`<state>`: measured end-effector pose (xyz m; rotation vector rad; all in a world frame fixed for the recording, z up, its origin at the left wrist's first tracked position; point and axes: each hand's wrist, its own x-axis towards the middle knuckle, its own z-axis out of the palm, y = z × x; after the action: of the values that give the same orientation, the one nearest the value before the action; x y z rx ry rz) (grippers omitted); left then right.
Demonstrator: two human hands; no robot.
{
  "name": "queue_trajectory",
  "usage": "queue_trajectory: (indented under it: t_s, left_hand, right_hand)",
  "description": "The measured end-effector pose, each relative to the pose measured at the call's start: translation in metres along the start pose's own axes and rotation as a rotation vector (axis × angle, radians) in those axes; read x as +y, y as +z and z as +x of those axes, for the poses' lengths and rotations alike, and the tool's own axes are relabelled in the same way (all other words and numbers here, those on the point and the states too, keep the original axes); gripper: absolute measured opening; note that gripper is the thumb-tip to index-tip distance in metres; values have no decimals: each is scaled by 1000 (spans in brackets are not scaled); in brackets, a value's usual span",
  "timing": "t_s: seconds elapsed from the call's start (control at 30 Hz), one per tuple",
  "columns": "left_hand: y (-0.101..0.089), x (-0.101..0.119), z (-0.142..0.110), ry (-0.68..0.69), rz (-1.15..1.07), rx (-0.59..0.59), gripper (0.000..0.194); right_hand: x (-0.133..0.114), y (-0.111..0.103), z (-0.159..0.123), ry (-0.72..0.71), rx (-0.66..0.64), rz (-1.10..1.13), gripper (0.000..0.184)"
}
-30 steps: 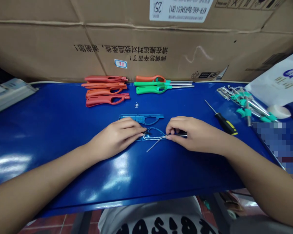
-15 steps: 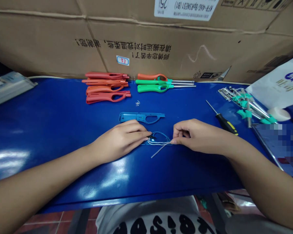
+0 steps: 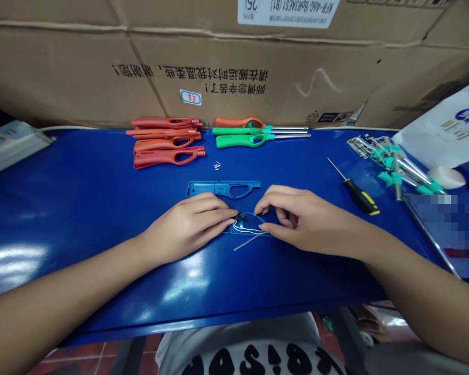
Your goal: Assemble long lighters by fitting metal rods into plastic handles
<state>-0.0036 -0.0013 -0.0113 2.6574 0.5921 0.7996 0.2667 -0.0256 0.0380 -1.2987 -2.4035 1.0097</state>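
Under my left hand (image 3: 195, 224) lies a blue lighter casing half (image 3: 254, 214), flat on the table. My left fingers are closed on it at a small black part (image 3: 240, 216). Two white wires (image 3: 248, 229) run from there across the handle loop toward my right hand (image 3: 293, 216). That hand's thumb rests at the wires, and its index fingertip is apart from the thumb, close to the loop's upper edge. A thin clear tube (image 3: 245, 242) sticks out toward me. Just beyond my hands is another blue casing half (image 3: 222, 188).
Red and orange lighter casings (image 3: 168, 156) are stacked at the back left. Beside them lie lighters with metal barrels (image 3: 289, 136). Small screws (image 3: 217, 166) sit in front. To the right are a screwdriver (image 3: 355, 195), barrel assemblies (image 3: 398, 164) and a tape roll (image 3: 447, 177).
My right hand has shifted left along the wires, and its thumb and index finger have parted. My left hand stays on the blue casing half. The view has shifted slightly.
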Motion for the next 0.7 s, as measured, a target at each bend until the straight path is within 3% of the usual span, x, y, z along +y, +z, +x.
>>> queue_trajectory:
  t_s: [0.17, 0.3, 0.5, 0.7]
  left_hand:
    - [-1, -1, 0, -1, 14, -18, 20]
    - [-1, -2, 0, 1, 1, -31, 21]
    - [-1, -2, 0, 18, 14, -32, 20]
    - [-2, -1, 1, 16, 18, -28, 20]
  right_hand:
    - [-3, 13, -1, -214, -104, -152, 18]
    - [-2, 17, -2, -267, -171, -336, 20]
    - [-3, 1, -6, -220, -195, -13, 10]
    - [-4, -7, -8, -195, -280, 37, 12]
